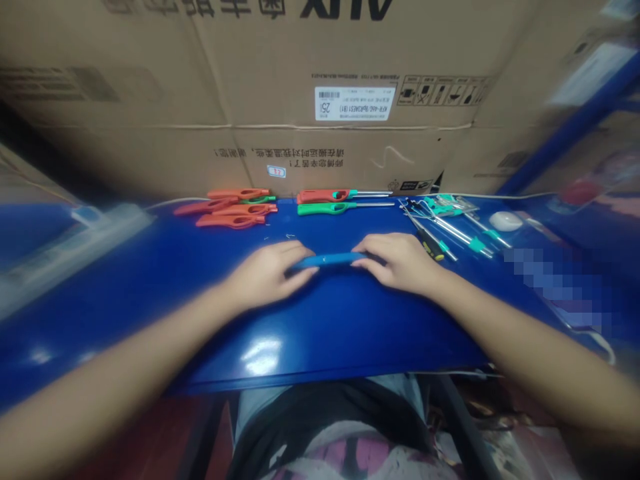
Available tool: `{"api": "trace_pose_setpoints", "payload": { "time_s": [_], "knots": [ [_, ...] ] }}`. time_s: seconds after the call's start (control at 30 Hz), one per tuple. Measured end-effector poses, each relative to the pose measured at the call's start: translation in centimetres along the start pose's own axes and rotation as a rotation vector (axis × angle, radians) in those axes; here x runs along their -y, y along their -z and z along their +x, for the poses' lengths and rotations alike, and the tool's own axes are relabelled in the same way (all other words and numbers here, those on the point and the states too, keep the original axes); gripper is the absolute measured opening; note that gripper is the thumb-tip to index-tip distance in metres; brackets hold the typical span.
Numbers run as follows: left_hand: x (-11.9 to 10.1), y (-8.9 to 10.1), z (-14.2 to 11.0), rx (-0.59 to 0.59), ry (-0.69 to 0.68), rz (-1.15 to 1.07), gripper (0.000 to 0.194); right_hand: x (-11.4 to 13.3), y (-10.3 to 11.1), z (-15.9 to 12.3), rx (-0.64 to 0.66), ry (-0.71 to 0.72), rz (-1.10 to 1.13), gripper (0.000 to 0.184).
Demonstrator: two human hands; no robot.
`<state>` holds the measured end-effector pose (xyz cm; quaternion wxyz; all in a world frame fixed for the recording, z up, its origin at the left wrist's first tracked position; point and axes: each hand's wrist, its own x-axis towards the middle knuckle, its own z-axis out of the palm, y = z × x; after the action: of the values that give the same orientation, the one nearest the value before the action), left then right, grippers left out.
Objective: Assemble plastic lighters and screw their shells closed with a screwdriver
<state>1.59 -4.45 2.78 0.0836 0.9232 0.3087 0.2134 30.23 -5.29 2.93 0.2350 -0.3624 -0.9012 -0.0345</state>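
Between my hands is a long blue plastic piece (327, 259), shaped like the handle shell of a stick lighter, held level just above the blue table. The fingers and thumb of my left hand (275, 270) pinch its left end. At the other end, my right hand (395, 262) grips it the same way. Beyond them lie a red stick lighter (320, 196) and a green stick lighter (320, 209), both with metal tubes pointing right. Several orange handle shells (233, 219) are piled at the back left. My fingers cover both ends of the blue piece.
Right of my hands lie a screwdriver (430, 243) with a black and yellow handle, several metal lighter tubes (463, 235) with green parts, and a white rounded object (505, 221). A large cardboard sheet (280, 100) stands behind the table (320, 340). A power strip (80, 247) is at left.
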Motion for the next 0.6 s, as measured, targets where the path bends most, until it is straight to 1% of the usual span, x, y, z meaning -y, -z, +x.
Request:
{"api": "trace_pose_setpoints", "payload": {
  "time_s": [0.13, 0.23, 0.33, 0.4, 0.5, 0.6],
  "knots": [
    [-0.32, -0.63, -0.24, 0.062, 0.048, -0.026, 0.032, 0.73, -0.31, 0.15, 0.08, -0.021, 0.107, 0.024],
    [-0.34, -0.59, -0.34, 0.036, 0.05, -0.016, 0.037, 1.01, -0.29, 0.19, 0.109, -0.107, 0.192, 0.025],
    [-0.41, -0.17, -0.33, 0.025, 0.004, 0.077, 0.042, 0.96, -0.02, 0.2, 0.158, -0.154, 0.236, 0.025],
    [-0.52, 0.09, -0.32, 0.044, -0.019, 0.127, 0.042, 0.9, 0.21, 0.21, 0.193, -0.128, 0.257, 0.025],
    [-0.7, 0.19, -0.37, 0.068, -0.035, 0.138, 0.043, 0.92, 0.41, 0.24, 0.222, -0.044, 0.256, 0.027],
    [-0.77, 0.0, -0.47, 0.094, -0.03, 0.136, 0.04, 1.08, 0.29, 0.22, 0.181, 0.077, 0.219, 0.034]
  ]
}}
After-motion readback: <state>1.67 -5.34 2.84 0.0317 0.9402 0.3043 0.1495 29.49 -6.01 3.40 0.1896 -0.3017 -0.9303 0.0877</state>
